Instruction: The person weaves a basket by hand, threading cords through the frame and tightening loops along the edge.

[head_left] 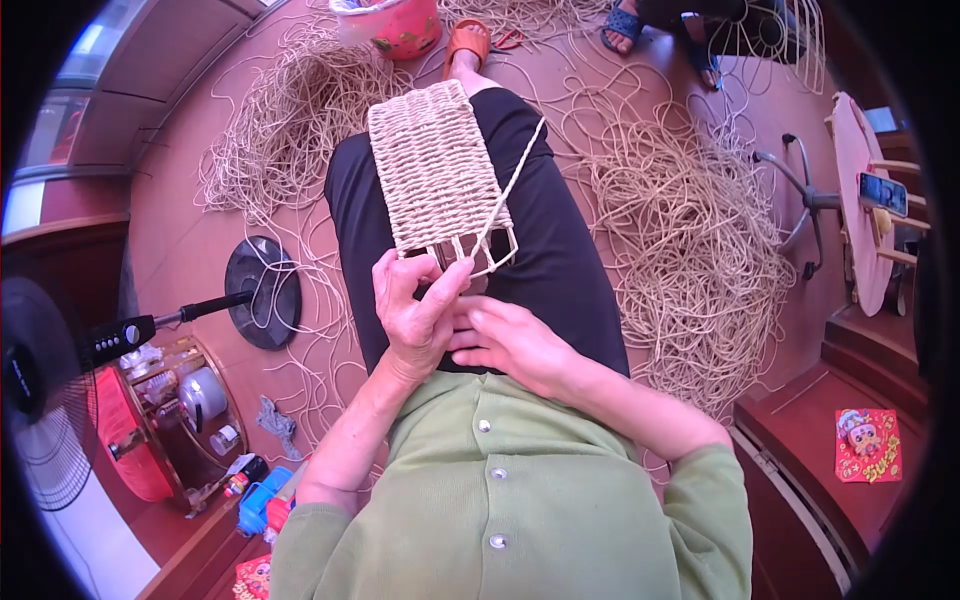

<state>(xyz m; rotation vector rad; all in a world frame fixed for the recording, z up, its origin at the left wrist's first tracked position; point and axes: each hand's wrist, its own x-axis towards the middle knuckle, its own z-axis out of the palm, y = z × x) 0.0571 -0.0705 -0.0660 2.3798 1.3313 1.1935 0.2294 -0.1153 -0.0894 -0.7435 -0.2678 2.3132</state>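
On lap (560, 270), just ahead: woven panel (435, 160), long axis running forward; apparently pinching its near end with closer left hand (415, 305); cannot tell hold of right hand (512, 342).

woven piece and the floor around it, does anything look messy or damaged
Loose cord lies in tangled heaps on the floor to both sides, with strands trailing off, so it looks messy. The woven piece shows no clear damage; the bare frame bars at its near end look unfinished rather than broken.
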